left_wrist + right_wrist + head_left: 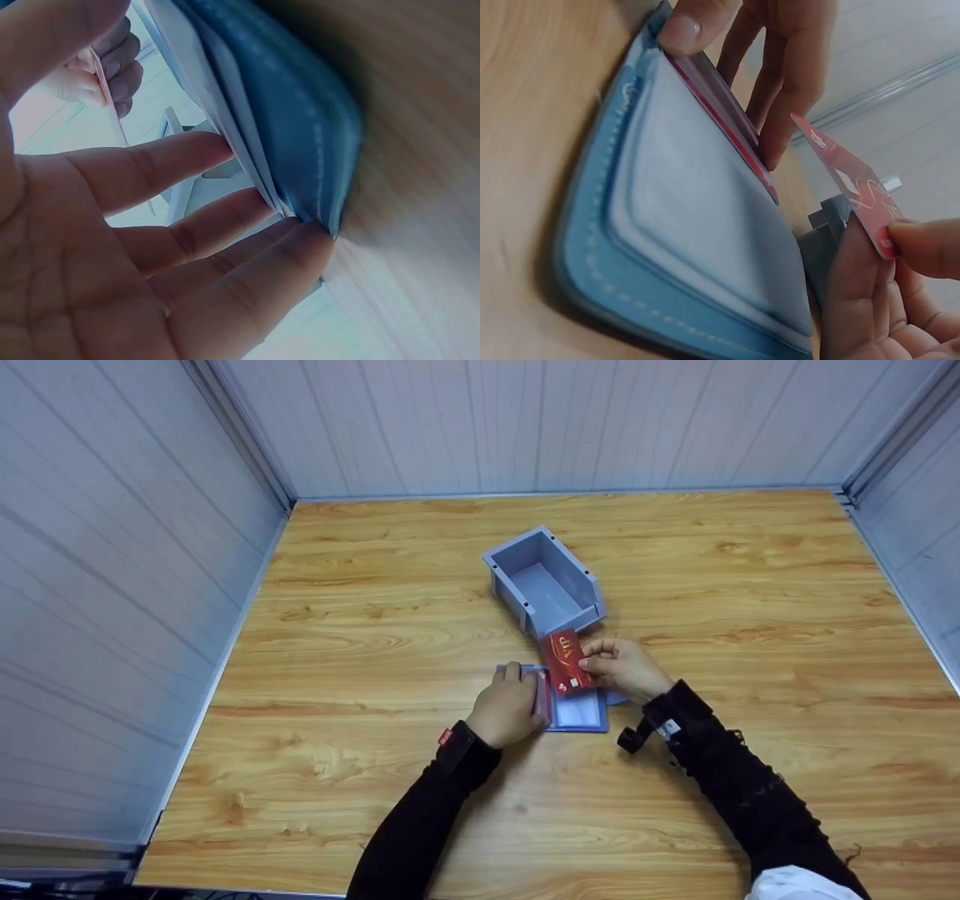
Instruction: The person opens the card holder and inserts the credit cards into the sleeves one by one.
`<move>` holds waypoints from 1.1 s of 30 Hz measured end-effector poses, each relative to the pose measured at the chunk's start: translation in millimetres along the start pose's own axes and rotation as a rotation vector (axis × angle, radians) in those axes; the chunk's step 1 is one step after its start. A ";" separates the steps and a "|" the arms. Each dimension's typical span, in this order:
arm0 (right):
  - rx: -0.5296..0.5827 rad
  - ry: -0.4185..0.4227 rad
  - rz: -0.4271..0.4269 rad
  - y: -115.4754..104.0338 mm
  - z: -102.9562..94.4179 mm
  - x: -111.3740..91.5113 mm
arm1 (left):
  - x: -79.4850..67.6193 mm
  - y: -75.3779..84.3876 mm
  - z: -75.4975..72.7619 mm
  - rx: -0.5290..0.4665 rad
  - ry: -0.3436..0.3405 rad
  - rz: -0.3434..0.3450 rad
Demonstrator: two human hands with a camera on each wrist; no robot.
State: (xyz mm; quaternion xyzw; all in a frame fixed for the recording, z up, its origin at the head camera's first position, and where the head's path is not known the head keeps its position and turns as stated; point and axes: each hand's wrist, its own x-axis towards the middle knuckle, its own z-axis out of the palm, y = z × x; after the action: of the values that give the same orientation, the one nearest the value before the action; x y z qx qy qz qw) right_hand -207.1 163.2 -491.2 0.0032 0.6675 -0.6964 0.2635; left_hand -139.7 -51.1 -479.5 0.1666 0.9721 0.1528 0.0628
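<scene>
A blue wallet (581, 711) with pale clear sleeves lies opened on the table. My left hand (506, 709) holds its left part, thumb at the near edge and fingers at the far edge, as the right wrist view shows. Beside that hand a second red card (727, 124) lies along the wallet's left part. In my right hand (634, 669) a red card (564, 660) marked VIP is pinched between thumb and fingers, tilted above the wallet. A blue tab (616, 697) sticks out at the wallet's right side, partly hidden under the right hand.
A grey plastic bin (546, 585) stands just behind the wallet, its low front turned toward the hands; nothing shows inside it. The wood-grain table (360, 645) is bordered by pale panel walls (525, 427) at the back and sides.
</scene>
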 end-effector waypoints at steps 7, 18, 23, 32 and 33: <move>0.054 -0.034 -0.002 8.8 -0.2 -3.5 | 0.7 -0.3 0.7 0.000 -0.015 0.001; -0.015 -0.008 -0.037 16.6 -3.6 -7.0 | -2.2 -1.0 -0.3 0.019 0.021 0.010; -0.015 -0.009 -0.047 18.3 -2.5 -6.7 | -2.5 -4.3 -2.5 0.008 0.012 0.017; -0.004 0.003 -0.060 19.7 0.5 -6.4 | 6.4 -12.0 -6.6 -0.279 0.061 -0.056; -0.003 0.004 -0.061 19.5 0.4 -6.8 | 7.7 -11.9 -6.1 -0.318 0.101 -0.047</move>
State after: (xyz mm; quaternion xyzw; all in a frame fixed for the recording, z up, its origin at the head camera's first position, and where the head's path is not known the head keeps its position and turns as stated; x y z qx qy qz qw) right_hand -193.9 165.9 -506.8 -0.0161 0.6689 -0.7031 0.2408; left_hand -151.6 -60.7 -478.1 0.1238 0.9412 0.3114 0.0431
